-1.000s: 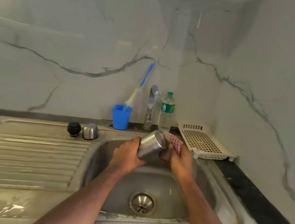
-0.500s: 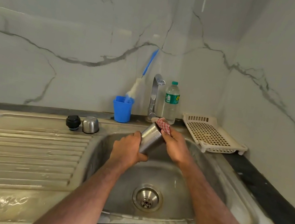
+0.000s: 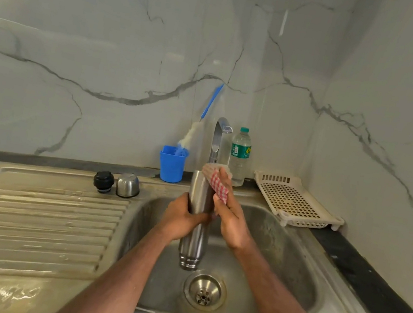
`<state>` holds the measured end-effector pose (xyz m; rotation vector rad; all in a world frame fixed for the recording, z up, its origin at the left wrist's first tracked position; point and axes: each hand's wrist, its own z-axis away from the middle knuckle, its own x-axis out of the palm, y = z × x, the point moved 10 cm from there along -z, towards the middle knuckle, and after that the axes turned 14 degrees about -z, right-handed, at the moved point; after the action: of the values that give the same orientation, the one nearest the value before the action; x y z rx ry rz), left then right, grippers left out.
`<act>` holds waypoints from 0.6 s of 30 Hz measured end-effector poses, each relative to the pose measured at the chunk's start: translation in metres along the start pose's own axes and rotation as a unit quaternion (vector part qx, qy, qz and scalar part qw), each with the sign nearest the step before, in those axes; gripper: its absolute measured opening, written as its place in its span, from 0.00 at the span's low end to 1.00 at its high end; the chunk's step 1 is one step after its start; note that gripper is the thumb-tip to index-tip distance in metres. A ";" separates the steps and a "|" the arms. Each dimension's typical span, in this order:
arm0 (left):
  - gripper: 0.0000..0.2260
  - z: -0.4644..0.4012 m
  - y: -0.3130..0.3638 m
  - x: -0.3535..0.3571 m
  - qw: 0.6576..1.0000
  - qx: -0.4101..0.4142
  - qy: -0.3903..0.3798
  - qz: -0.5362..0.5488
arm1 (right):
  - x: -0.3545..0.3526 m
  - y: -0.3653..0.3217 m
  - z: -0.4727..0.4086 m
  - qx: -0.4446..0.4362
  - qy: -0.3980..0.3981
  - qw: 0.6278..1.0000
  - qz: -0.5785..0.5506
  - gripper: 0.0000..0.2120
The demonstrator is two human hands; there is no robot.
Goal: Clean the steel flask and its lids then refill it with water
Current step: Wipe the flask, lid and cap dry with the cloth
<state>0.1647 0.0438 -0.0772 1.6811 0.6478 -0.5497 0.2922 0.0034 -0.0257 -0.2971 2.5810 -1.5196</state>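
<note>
Steel flask (image 3: 192, 239) cylindrical, gripped w/ checked cloth (image 3: 218, 183)

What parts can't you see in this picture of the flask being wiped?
1. Head view: the middle of the steel flask is hidden by the left hand.
2. Its upper end is covered by the checked cloth that the right hand holds.
3. The water bottle label is too small to read.
4. The brush tip is hidden inside the blue cup.

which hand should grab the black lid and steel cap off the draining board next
Left. The left hand is on the same side as the round black lid and domed steel cap, but must release the steel flask first. The right hand holds the red checked cloth, farther away.
</note>
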 end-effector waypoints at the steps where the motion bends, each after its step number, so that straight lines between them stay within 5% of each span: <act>1: 0.28 -0.001 0.005 0.000 0.999 0.010 -0.007 0.052 | 0.004 0.001 -0.001 0.004 0.002 1.000 -0.011 0.25; 7: 0.26 0.001 0.008 -0.006 0.973 0.018 -0.046 0.225 | 0.014 0.019 -0.002 0.088 -0.039 0.992 -0.086 0.22; 10: 0.22 -0.003 -0.006 -0.022 0.946 -0.028 0.005 0.323 | 0.028 0.027 0.007 0.101 -0.123 0.987 -0.033 0.32; 14: 0.23 -0.001 -0.027 -0.038 0.919 -0.077 0.055 0.382 | 0.036 0.039 0.023 0.122 -0.219 0.965 0.070 0.29; 18: 0.24 -0.001 -0.032 -0.037 0.907 -0.093 0.049 0.409 | 0.034 0.042 0.026 0.137 -0.230 0.960 0.080 0.29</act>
<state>0.1162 0.0452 -0.0754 1.6251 0.0173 0.1961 0.2607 -0.0070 -0.0756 -0.3510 1.9645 -1.5106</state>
